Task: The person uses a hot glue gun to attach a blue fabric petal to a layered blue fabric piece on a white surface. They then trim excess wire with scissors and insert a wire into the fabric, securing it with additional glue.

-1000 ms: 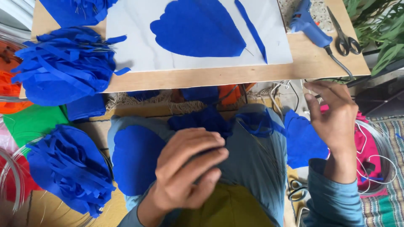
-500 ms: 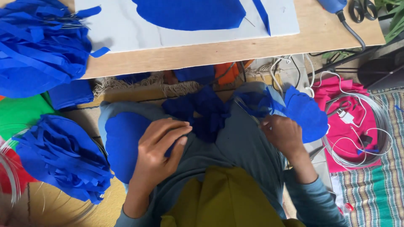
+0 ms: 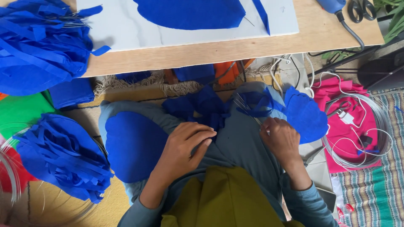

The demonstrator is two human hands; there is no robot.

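Hands apart on lap: left hand (image 3: 185, 145) rests slack on blue crepe bundle (image 3: 202, 110), right hand (image 3: 283, 141) pinches thin wires (image 3: 246, 110).

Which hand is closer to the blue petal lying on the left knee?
Left. The left hand lies right beside the blue petal, while the right hand is farther across the lap, pinching thin wires.

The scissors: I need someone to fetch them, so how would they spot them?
Follow the wooden board to its far right corner. Beside the blue tool and its black cord lie the scissors, the only black-handled thing there.
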